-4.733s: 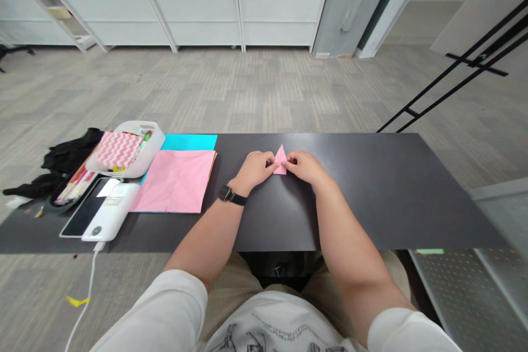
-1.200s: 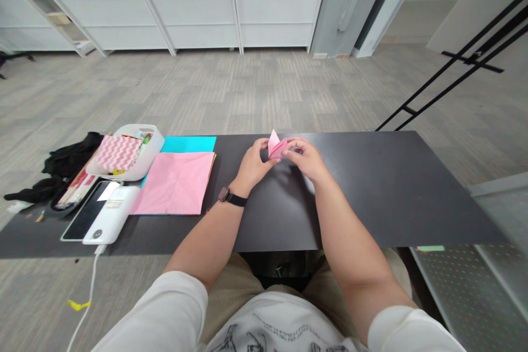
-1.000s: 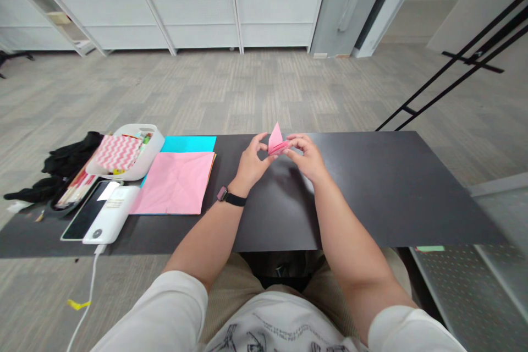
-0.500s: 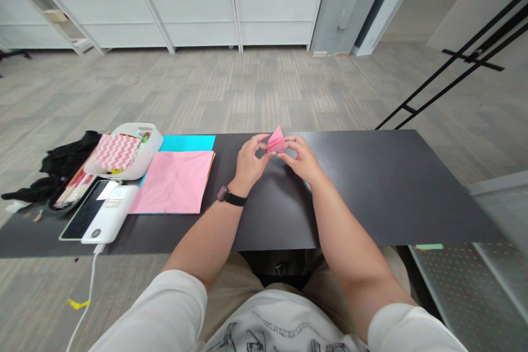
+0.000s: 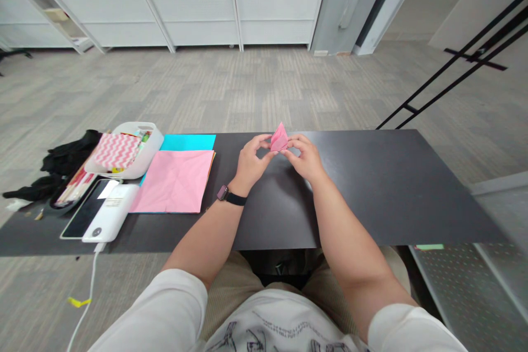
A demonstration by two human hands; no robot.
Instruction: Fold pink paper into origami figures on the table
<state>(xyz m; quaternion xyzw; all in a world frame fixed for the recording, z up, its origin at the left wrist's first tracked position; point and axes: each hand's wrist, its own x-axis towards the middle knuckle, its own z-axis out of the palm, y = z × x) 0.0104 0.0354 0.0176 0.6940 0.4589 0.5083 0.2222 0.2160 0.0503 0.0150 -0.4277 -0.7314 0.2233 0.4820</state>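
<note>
Pink paper (image 5: 279,139) — folded, pointed

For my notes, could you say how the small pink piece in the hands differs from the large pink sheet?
The folded piece is small and pointed, the pink sheet large and open. Left hand and right hand hold the folded piece; the pink sheet lies flat. Both are pink.

Creased pink paper fold (image 5: 279,139), matt dark tabletop (image 5: 371,187), glossy white plastic basket (image 5: 142,162).

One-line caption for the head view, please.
Left hand and right hand pinch a folded pink paper above a black table; a pink sheet and white tray lie nearby.
</note>
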